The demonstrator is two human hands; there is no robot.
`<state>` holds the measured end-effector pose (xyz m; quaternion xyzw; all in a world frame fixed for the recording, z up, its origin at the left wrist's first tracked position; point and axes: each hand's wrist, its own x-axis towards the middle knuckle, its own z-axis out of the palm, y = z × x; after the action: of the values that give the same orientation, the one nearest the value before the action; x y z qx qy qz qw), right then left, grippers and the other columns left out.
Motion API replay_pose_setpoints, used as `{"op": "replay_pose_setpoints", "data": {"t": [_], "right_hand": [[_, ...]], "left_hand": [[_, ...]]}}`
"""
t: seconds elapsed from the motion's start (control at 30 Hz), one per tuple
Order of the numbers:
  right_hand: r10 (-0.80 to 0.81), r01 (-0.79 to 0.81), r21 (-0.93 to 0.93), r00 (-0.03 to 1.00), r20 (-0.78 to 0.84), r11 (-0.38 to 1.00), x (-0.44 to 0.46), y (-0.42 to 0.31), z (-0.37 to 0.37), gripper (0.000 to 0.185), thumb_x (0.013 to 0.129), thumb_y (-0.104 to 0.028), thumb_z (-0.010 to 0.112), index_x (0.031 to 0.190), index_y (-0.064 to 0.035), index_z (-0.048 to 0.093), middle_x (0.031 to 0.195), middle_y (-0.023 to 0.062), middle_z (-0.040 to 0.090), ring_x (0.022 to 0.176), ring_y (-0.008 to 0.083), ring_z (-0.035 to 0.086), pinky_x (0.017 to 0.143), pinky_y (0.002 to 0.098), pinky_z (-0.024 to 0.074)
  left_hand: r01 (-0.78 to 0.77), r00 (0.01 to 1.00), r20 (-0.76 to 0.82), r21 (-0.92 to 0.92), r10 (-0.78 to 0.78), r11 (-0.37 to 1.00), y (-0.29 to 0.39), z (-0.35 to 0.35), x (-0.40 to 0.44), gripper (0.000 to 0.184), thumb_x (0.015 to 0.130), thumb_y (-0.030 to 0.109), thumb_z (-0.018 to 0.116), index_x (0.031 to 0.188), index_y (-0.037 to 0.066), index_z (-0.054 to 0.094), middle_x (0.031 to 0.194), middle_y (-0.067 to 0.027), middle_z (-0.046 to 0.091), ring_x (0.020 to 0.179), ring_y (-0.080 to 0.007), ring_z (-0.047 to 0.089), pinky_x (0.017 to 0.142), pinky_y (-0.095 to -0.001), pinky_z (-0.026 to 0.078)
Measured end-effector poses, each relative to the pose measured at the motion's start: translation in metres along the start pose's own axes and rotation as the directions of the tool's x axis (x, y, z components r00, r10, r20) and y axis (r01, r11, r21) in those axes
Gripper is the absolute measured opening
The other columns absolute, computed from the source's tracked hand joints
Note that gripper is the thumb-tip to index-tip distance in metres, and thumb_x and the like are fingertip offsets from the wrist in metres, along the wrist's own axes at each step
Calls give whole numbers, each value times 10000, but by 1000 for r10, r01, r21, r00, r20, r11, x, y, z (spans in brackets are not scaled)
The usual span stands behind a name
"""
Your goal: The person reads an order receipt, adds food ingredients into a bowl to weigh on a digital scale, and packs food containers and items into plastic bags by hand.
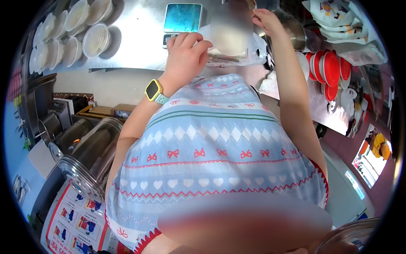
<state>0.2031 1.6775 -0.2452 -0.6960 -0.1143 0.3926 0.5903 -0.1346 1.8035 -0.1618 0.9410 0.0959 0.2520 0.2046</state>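
My left hand (187,51), with a yellow-cased watch (153,89) on the wrist, rests at the front of a kitchen scale (183,17) with a blue top. Its fingers are bent and a little apart, with nothing visible in them. To its right is a white plastic bag or tray (249,53), partly hidden by a blur, with a metal utensil (224,58) along its near edge. My right hand (267,20) is at the far right of that blur. Its fingers are pinched together; what they hold is blurred.
Several white lidded bowls (96,40) stand on the metal counter (135,38) at the left. Red lids (327,67) and stacked packets (338,21) are at the right. Metal canisters (93,144) stand low on the left.
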Motion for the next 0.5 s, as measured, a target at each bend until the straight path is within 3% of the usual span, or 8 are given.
{"op": "replay_pose_setpoints", "data": {"t": [0.23,0.27,0.3,0.33,0.37,0.4,0.43,0.5], "right_hand": [[155,-183,-151,972,-178,971,73,80,-13,385,923,-187,592,1114,146,560,1029,244,644,860,282,699,719,310,579],[116,-155,-871,987,-113,467,66,50,-21,422,883,-295,608,1012,105,648,896,231,679,866,266,699,734,364,537],[-349,0,-945,929,-121,327,14,14,11,438,838,-370,625,928,53,691,787,207,680,823,250,688,745,384,504],[-455,219,-755,883,-117,618,-19,-7,24,336,838,-299,623,942,13,694,803,162,693,748,223,655,715,354,501],[-326,261,-643,945,18,720,-44,-36,46,242,892,-242,603,948,-19,677,854,101,695,753,174,622,702,315,485],[-462,554,-429,832,307,713,-55,-29,41,171,951,-183,561,960,-36,650,927,34,675,807,135,599,719,283,473],[-213,428,-489,875,435,760,-51,-17,28,190,984,-183,533,1031,-30,636,1006,24,657,880,125,588,779,262,469],[-123,664,-612,714,689,430,-89,-22,52,300,974,-188,538,1193,12,585,1107,135,643,1017,225,606,902,298,452]], "left_hand": [[215,974,-75,17,-213,977,-4,-19,-38,218,748,62,669,937,166,698,949,-7,620,951,-217,563,818,-373,383],[272,958,-79,-45,-275,961,-9,-22,-49,227,750,47,653,954,135,700,940,-39,630,945,-238,572,795,-385,423],[336,934,-137,12,-331,942,-13,-25,-62,227,750,47,653,954,135,700,940,-39,630,945,-238,572,795,-385,423],[428,884,-144,-138,-446,893,-15,-28,-78,232,751,41,641,962,121,695,933,-62,631,939,-256,576,799,-394,440],[510,805,-192,-259,-562,820,-20,-39,-102,237,752,34,630,969,107,691,926,-84,632,933,-275,580,803,-402,456],[512,737,-398,-200,-546,836,-25,-36,-120,200,726,38,596,884,113,693,804,-101,647,764,-300,610,727,-437,474],[576,631,-470,-249,-617,779,-24,-33,-141,192,729,45,585,884,99,685,826,-113,652,796,-315,613,759,-440,475],[667,547,-503,-222,-669,712,-13,-55,-181,167,769,103,577,907,80,669,872,-138,648,874,-345,604,802,-447,472]]}}
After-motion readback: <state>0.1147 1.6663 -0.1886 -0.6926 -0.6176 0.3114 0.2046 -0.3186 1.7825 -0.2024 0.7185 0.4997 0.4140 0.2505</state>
